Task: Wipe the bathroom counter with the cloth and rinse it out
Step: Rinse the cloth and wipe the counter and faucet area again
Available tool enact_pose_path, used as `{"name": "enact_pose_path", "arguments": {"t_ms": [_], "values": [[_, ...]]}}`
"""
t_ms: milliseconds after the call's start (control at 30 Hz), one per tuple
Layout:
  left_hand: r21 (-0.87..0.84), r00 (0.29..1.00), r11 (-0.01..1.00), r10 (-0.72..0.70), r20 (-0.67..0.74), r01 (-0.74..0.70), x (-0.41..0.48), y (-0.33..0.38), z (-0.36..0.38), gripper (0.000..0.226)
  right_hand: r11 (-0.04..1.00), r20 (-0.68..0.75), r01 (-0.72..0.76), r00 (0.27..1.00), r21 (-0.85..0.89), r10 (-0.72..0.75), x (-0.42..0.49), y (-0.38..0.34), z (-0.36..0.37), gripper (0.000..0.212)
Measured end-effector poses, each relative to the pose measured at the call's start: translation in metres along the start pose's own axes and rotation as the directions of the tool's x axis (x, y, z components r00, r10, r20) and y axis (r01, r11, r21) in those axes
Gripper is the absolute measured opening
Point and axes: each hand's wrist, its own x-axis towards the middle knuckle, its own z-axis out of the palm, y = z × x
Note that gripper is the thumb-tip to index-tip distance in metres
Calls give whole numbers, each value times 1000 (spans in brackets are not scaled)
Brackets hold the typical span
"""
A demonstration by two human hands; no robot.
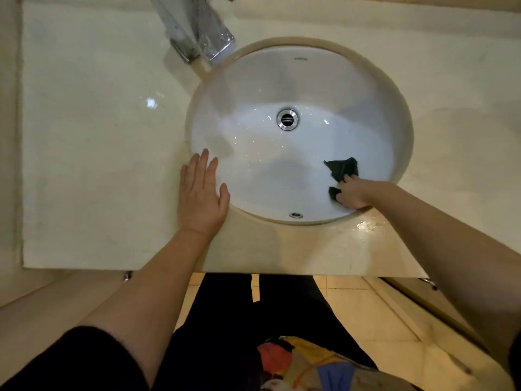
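**Grip state.** My right hand (353, 194) is down inside the basin (282, 80) at about 4 o'clock on its wall. Its fingers (347, 179) are curled round the dark cloth (342, 167) and hold it bunched. My left hand (201, 196) lies flat and holds nothing. Its fingers (203, 165) are straight across the basin rim at about 8 o'clock, with the palm on the bench (98, 136).

**Location of cloth.** The cloth sits low against the basin wall, not on the bench. It spills out of the fist at two ends, a larger fold toward 12 o'clock and a small tuft toward 6 o'clock. That is the only axis I can give it. I cannot tell how wet it is.

**Governing relation.** The faucet (197, 32) stands on the bench at about 11 o'clock of the basin, and its outline is blurred. From the cloth, the spout lies between 10 and 11 o'clock, well apart and across the drain (287, 119). I see no stream under the spout. The empty left hand is on the faucet's side of the basin and is the nearer one to it. The right hand is the farther one.

**Assessment.** I judge this to be the rinsing stage. The next move calls for the cloth to cross the bowl to the spout while the free hand works the tap.

**Other findings.** A wet patch (368, 224) shows on the bench at 5 o'clock, just beside the right wrist. The overflow hole (295, 215) is at 6 o'clock.
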Motion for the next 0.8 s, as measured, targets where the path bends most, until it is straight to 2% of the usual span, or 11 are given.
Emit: {"name": "enact_pose_path", "arguments": {"t_ms": [100,167,267,433,500,533,600,633,667,733,800], "values": [[10,1000,1000,-1,-23,1,2,-1,1,49,990,11,57,998,130,-59,-22,-33,4,39],[11,999,1000,11,-31,-11,2,-2,2,46,981,-4,122,992,151,-122,-31,-62,13,32],[31,999,999,31,-37,-30,2,-4,2,43,960,-50,189,982,205,-183,-37,-117,20,38],[85,999,995,44,-14,-43,3,-5,4,45,801,-167,320,947,506,-273,-41,-196,2,45],[74,999,996,40,-2,-40,3,-6,5,47,648,-213,329,944,687,-253,-42,-217,-11,44],[64,999,997,32,1,-32,3,-6,4,47,518,-226,327,941,790,-250,-41,-223,-16,44],[47,1000,999,16,-8,-16,3,-5,4,48,157,-259,310,925,938,-278,-39,-229,-22,40],[38,1000,999,11,-15,-11,3,-5,4,49,33,-275,297,917,954,-287,-37,-229,-24,39],[27,1000,1000,6,-25,-6,3,-4,3,50,-21,-285,292,912,956,-295,-35,-231,-27,39],[-1,999,1000,-3,-45,3,4,-4,4,52,5,-324,345,888,939,-327,-28,-236,-30,44],[-20,998,1000,-11,-54,10,4,-5,5,53,136,-329,400,870,906,-367,-22,-234,-26,49]]}}
